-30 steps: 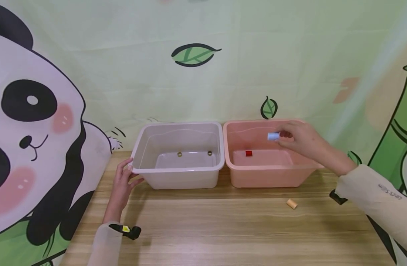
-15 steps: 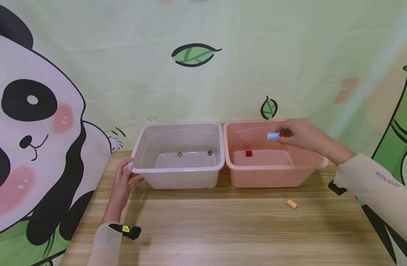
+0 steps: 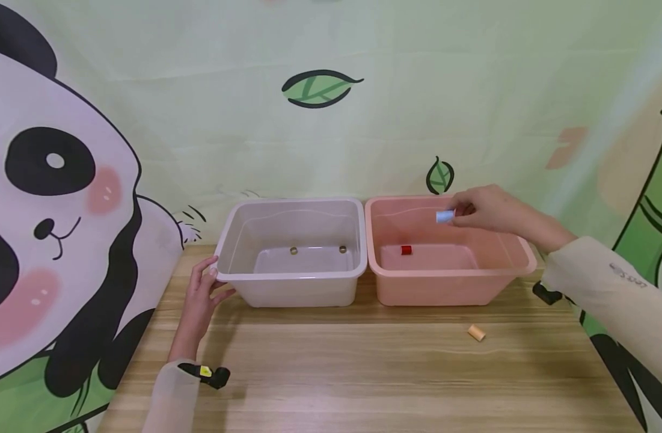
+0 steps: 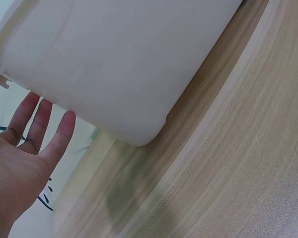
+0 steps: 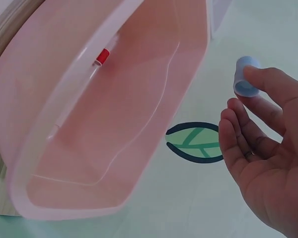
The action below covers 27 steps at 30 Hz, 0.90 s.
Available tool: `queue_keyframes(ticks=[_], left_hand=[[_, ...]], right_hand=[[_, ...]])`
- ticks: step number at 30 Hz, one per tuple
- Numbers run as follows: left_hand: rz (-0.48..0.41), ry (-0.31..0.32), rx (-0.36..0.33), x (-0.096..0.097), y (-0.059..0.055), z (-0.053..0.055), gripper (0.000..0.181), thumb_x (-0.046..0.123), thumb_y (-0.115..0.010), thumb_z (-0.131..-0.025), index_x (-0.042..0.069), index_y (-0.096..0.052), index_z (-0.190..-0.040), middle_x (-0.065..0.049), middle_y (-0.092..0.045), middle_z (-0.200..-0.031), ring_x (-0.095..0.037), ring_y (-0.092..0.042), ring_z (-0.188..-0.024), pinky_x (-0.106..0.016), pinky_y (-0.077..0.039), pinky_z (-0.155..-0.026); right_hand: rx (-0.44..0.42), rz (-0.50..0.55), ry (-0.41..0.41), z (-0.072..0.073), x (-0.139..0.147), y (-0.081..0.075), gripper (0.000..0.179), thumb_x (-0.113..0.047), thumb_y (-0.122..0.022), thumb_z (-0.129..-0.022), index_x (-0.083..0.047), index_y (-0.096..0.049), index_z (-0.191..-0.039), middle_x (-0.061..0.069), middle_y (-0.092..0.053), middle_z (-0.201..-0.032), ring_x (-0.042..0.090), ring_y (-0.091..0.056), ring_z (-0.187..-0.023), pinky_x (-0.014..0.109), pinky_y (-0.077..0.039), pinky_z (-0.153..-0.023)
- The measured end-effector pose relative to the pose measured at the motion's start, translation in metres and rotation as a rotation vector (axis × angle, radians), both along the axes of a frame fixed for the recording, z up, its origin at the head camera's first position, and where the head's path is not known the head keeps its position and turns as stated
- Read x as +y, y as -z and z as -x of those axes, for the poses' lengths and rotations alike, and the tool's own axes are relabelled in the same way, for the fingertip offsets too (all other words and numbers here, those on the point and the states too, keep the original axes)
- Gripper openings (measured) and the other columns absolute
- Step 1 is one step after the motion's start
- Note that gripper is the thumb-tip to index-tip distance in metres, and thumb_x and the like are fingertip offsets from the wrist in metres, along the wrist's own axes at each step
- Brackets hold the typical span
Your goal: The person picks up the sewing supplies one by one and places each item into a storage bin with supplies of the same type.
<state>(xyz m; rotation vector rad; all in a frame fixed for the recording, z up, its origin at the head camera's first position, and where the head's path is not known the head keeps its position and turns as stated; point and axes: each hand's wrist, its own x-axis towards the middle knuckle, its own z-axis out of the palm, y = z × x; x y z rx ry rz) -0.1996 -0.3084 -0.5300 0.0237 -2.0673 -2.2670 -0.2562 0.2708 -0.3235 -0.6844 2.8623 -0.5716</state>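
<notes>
My right hand [image 3: 490, 209] pinches a small light blue hollow cylinder [image 3: 445, 216] between thumb and finger, above the pink bin [image 3: 444, 273]. In the right wrist view, the blue cylinder [image 5: 246, 77] shows an open end, and the other fingers are loosely bent away from it. A small red cylinder [image 3: 406, 250] lies on the pink bin's floor. At the white bin [image 3: 295, 278], my left hand [image 3: 199, 300] touches the left side near the rim. The left wrist view shows the left hand's fingers [image 4: 59, 139] mostly straight, tips at the bin wall.
Two small brass-coloured rings, one on the left [image 3: 293, 251] and one on the right [image 3: 343, 249], are inside the white bin. A tan cylinder [image 3: 476, 332] lies on the wooden table [image 3: 352, 373] in front of the pink bin. The bins stand side by side before a printed cloth backdrop [image 3: 201, 108].
My right hand has risen slightly over the pink bin, still pinching the blue cylinder. The left hand stays at the white bin.
</notes>
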Motion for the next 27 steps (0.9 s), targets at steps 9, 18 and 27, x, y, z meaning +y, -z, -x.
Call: queue_keyframes(ticks=[9,18,27], left_hand=[[-0.013,-0.003,0.006,0.001,0.000,-0.001,0.038,0.034,-0.043,-0.110,0.024,-0.040,-0.147,0.001,-0.044,-0.140,-0.012,-0.061,-0.109,-0.038,-0.059,-0.092],[-0.009,0.007,0.023,0.000,0.000,0.000,0.040,0.035,-0.043,-0.110,0.024,-0.040,-0.149,0.000,-0.043,-0.141,-0.011,-0.062,-0.109,-0.038,-0.058,-0.093],[-0.018,-0.001,0.026,0.002,0.001,-0.001,0.038,0.033,-0.043,-0.111,0.024,-0.041,-0.147,-0.001,-0.043,-0.140,-0.010,-0.062,-0.107,-0.038,-0.059,-0.091]], right_hand=[[0.000,-0.011,-0.022,0.009,0.004,-0.001,0.023,-0.020,-0.074,-0.094,-0.008,-0.073,-0.114,0.002,-0.069,-0.094,0.020,-0.063,-0.089,0.040,-0.054,-0.081],[-0.007,0.003,-0.034,0.018,0.008,-0.001,0.020,-0.017,-0.074,-0.093,-0.010,-0.073,-0.112,0.002,-0.069,-0.095,0.023,-0.064,-0.093,0.044,-0.055,-0.087],[-0.030,0.018,-0.008,0.030,0.013,0.002,0.025,-0.016,-0.074,-0.093,-0.010,-0.072,-0.118,0.005,-0.068,-0.099,0.025,-0.063,-0.097,0.045,-0.055,-0.088]])
